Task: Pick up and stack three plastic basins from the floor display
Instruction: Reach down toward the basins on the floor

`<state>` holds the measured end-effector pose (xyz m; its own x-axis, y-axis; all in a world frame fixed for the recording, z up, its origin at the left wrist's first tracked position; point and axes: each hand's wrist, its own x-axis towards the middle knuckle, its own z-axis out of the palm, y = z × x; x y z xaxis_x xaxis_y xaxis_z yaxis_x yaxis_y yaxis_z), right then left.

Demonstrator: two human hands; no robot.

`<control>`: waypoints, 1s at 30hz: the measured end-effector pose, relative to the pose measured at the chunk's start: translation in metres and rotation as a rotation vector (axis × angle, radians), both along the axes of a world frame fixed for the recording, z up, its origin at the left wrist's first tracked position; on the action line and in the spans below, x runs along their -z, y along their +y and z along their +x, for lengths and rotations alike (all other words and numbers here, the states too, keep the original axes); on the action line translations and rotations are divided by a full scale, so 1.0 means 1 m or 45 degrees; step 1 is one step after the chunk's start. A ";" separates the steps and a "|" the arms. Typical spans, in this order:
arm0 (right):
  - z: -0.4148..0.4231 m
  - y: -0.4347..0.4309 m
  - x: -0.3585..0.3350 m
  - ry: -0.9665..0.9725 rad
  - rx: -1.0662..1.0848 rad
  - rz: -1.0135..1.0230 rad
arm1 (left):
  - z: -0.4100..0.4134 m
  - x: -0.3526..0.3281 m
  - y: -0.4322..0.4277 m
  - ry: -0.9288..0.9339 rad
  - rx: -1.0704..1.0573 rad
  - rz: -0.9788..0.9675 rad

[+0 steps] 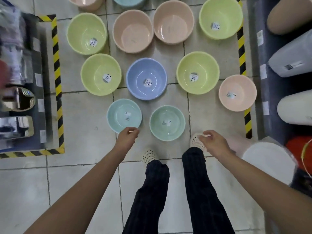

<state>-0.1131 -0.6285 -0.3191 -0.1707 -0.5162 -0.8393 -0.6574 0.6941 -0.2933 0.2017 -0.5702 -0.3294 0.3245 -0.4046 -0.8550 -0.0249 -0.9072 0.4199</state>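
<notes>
Several plastic basins stand open side up on the tiled floor. Nearest me are a light-blue basin point(124, 115) and a green basin point(167, 122). Behind them a larger blue basin point(146, 78) sits between two yellow-green basins point(101, 74) point(197, 72). A pink basin point(237, 92) is at the right. My left hand point(127, 137) hovers at the near rim of the light-blue basin, fingers loosely curled, holding nothing. My right hand point(213, 141) hangs to the right of the green basin, fingers curled and empty.
More pink and yellow-green basins stand further back. Shelving edged with black-and-yellow tape point(57, 85) runs along the left; a shelf with large tubs point(293, 105) lines the right. My feet and dark trousers point(199, 183) are just behind the near basins.
</notes>
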 end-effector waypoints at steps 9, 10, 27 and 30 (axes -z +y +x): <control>0.002 -0.048 0.241 -0.049 -0.130 0.016 | -0.036 0.248 -0.034 -0.071 0.007 0.100; 0.001 -0.049 0.267 -0.049 -0.142 0.019 | -0.041 0.273 -0.037 -0.080 0.003 0.095; 0.022 -0.031 0.456 -0.010 -0.082 -0.048 | -0.053 0.453 -0.019 -0.180 0.031 0.019; 0.027 -0.034 0.442 -0.013 -0.088 -0.109 | -0.047 0.438 -0.018 -0.184 0.018 -0.029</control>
